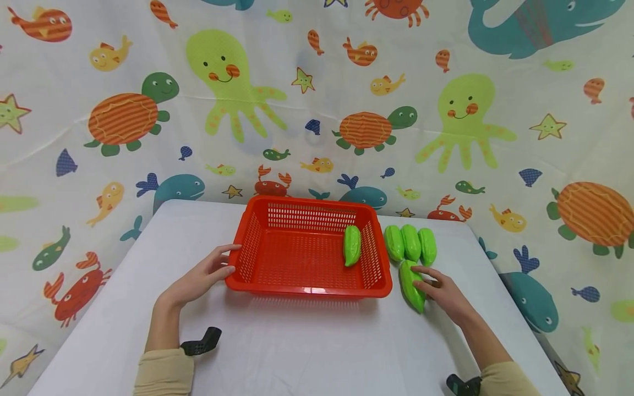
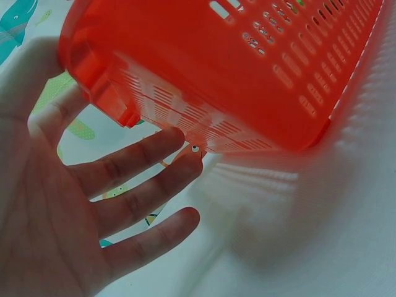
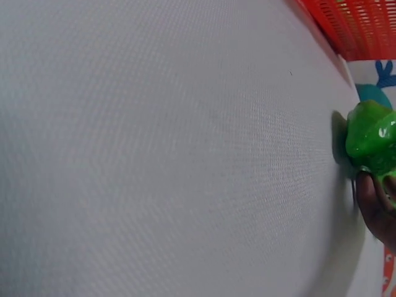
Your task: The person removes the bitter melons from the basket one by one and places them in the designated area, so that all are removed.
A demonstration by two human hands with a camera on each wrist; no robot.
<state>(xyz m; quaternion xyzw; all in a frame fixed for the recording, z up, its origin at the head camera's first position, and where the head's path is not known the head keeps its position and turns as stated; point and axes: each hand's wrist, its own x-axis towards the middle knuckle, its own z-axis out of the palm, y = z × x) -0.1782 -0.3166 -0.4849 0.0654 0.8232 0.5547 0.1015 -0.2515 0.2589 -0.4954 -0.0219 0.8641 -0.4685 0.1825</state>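
My right hand (image 1: 442, 291) has its thumb and fingertips on the upper part of a long, ridged green fruit (image 1: 410, 289), which slants on the table just right of the basket. In the right wrist view, only the fingertips (image 3: 374, 207) show at the edge, against the glossy green fruit (image 3: 371, 139). My left hand (image 1: 200, 280) is at the left side of a red plastic basket (image 1: 309, 290), thumb and index fingertips at its rim. The left wrist view shows the other fingers (image 2: 145, 201) of that hand spread loosely below the rim.
One green fruit (image 1: 352, 246) lies inside the basket toward its right. Three more green fruits (image 1: 410, 242) stand side by side beyond my right hand. The white table (image 1: 297, 346) ends at a hanging cloth (image 1: 307, 159) printed with sea animals.
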